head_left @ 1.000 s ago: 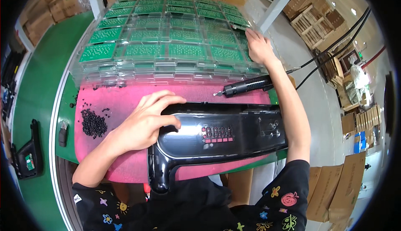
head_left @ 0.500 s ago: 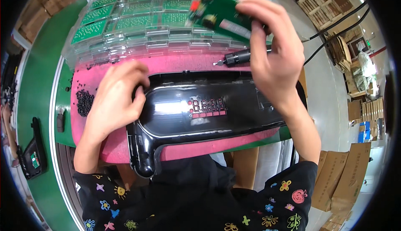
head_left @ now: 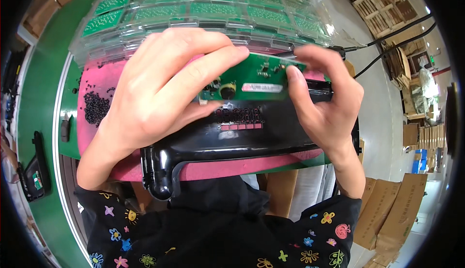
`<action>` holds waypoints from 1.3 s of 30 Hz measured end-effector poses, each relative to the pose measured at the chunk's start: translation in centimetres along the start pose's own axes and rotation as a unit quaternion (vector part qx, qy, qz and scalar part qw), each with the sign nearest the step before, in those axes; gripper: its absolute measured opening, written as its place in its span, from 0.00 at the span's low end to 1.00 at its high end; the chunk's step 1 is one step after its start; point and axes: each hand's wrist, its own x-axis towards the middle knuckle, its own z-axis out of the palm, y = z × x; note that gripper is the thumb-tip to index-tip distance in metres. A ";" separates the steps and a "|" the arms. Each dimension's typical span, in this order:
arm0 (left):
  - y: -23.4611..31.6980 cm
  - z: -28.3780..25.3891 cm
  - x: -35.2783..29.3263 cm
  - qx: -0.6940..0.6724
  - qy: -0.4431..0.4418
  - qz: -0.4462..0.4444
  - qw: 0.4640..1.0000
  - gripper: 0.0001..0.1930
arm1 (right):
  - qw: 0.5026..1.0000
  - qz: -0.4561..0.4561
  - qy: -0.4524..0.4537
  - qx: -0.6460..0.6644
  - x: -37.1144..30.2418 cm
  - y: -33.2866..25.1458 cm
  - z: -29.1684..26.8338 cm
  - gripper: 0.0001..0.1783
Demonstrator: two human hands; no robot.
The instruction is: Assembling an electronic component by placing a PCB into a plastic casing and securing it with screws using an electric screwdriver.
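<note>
A green circuit board (head_left: 261, 76) with small parts and a white label is held up by its two ends. My left hand (head_left: 169, 84) closes on its left end, fingers along the top edge and thumb below. At the right end my right hand (head_left: 329, 84) pinches the board between thumb and fingers. Beneath it lies a glossy black plastic housing (head_left: 271, 137) with display-shaped cut-outs near its middle. The board hides part of the housing's far side. Under the housing is a pink mat (head_left: 232, 172).
Stacked clear trays (head_left: 213, 26) of green boards fill the far side. A heap of small black screws (head_left: 97, 108) lies left on the mat. Behind my right hand, a mostly hidden black screwdriver (head_left: 339, 52) has a cable. Another black housing (head_left: 35, 171) lies far left, near another person's arm.
The board has come down and left from the upper right, over the housing. My left hand has left the housing's edge and taken the board's left end.
</note>
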 end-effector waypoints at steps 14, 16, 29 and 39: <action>0.4 4.0 -3.5 -0.161 -0.191 -0.152 0.956 0.33 | 0.902 0.265 -0.280 0.195 -6.0 0.8 -1.3 0.36; 0.4 4.1 -3.7 -0.159 -0.206 -0.162 0.952 0.32 | 0.916 0.235 -0.274 0.177 -6.5 1.7 -0.7 0.37; 0.7 4.2 -3.8 -0.136 -0.273 -0.203 0.930 0.35 | 0.945 0.180 -0.249 0.113 -7.3 2.9 0.9 0.32; 0.8 4.2 -3.7 -0.115 -0.312 -0.208 0.920 0.36 | 0.941 0.189 -0.264 0.095 -7.4 2.7 0.9 0.32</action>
